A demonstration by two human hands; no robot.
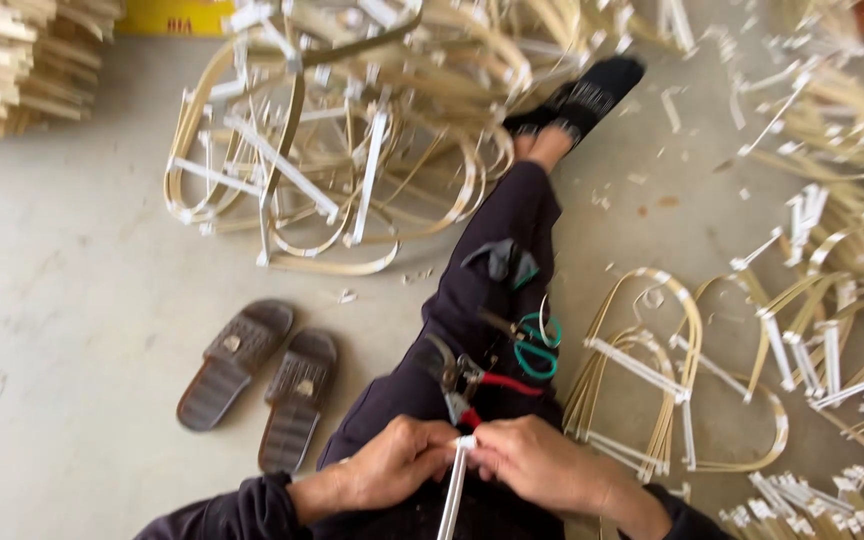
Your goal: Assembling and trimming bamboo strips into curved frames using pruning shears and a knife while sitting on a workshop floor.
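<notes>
I sit on a concrete floor with one leg in dark trousers stretched out. My left hand and my right hand meet over my lap. Both pinch the top end of a thin white strip that hangs down between them. Just beyond my hands, on my thigh, lie red-handled pliers and green-handled scissors.
A big heap of bent cane loops with white strip cross-pieces lies ahead on the left. More loop frames and white strips cover the floor on the right. Two brown sandals rest on the left. Stacked cane fills the top left corner.
</notes>
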